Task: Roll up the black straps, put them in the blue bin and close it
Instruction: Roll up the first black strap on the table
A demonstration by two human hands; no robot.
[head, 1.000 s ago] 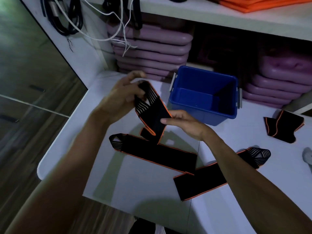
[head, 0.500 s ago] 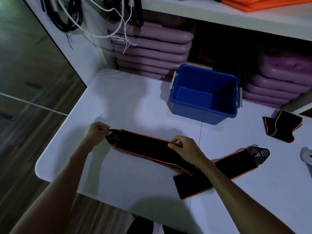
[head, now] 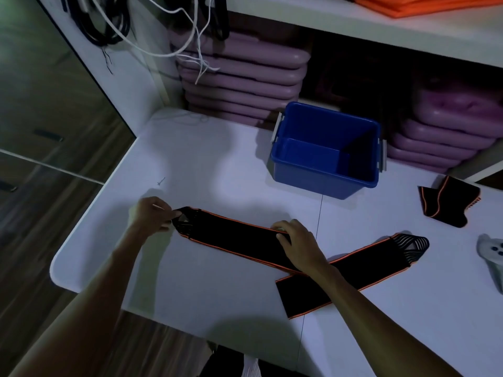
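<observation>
White table (head: 217, 170), left grip (head: 151, 214) pinching flat strap (head: 231, 235) end, right grip (head: 298, 240) pinching mid-strap

Bare table (head: 217, 170) lies between the straps (head: 234, 236) and blue bin (head: 324, 180).

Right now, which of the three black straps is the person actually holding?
The strap laid flat on the left: left hand pinches its looped end, right hand holds its middle. The crossing strap and folded strap lie untouched.

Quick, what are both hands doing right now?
Left hand: pinching the looped end of the black strap.
Right hand: fingers curled on the same strap's edge, holding it on the table.
</observation>
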